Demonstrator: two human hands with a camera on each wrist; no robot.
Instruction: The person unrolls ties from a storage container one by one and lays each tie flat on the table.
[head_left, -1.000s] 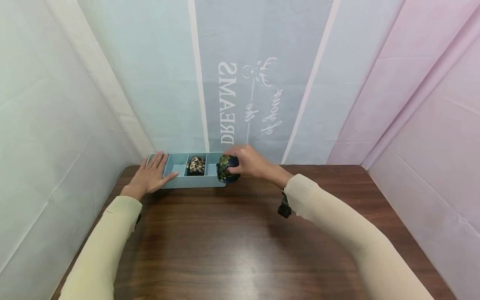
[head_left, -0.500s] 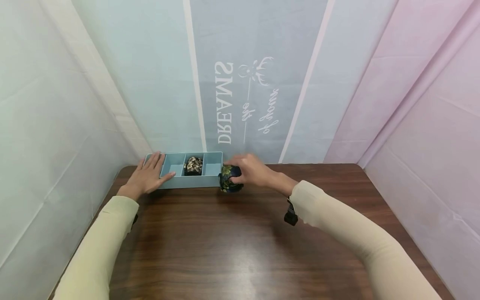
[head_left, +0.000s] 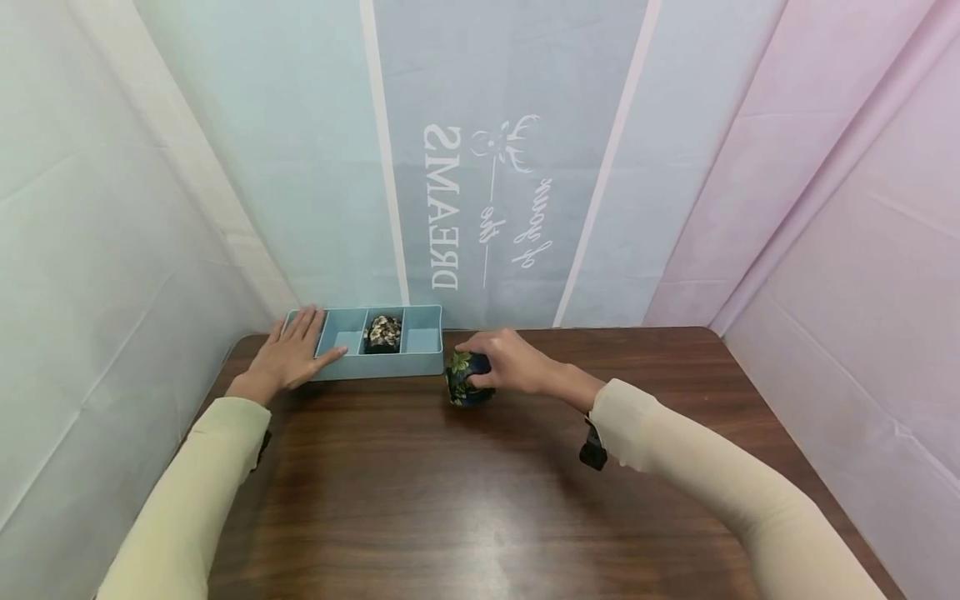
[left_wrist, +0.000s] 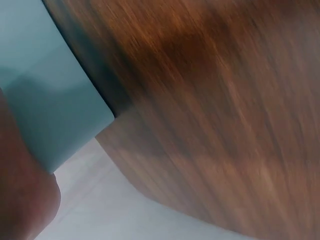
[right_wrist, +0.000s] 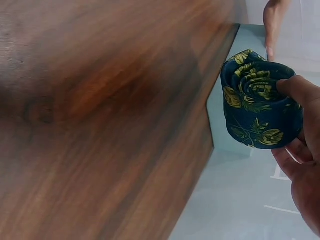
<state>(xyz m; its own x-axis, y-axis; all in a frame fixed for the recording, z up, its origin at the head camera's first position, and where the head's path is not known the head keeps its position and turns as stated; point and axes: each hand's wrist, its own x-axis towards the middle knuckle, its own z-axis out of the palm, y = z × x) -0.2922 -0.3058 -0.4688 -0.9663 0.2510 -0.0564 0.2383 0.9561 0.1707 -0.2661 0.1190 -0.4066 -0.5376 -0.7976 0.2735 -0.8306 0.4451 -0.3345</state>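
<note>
My right hand [head_left: 517, 362] grips a rolled-up necktie [right_wrist: 260, 107], dark blue with yellow-green flowers, its spiral layers showing in the right wrist view. The thumb is at the rolled end and the fingers are behind it. The roll is just right of a light blue divided box [head_left: 382, 367] at the back left of the table. My left hand [head_left: 285, 354] rests across the left end of that box, fingers spread, covering its leftmost compartment. In a middle compartment sits another rolled piece, black with a cream pattern [head_left: 383, 332]. The compartments on both sides of it are bare.
The dark wood table [head_left: 420, 492] runs toward me. A printed cloth backdrop [head_left: 487, 200] rises right behind the box, with pale cloth walls at left [head_left: 112, 292] and right [head_left: 847, 292].
My right hand has brought the blue roll out from over the box's right end, down and toward me, uncovering the rightmost compartment. The left hand has stayed on the box.
</note>
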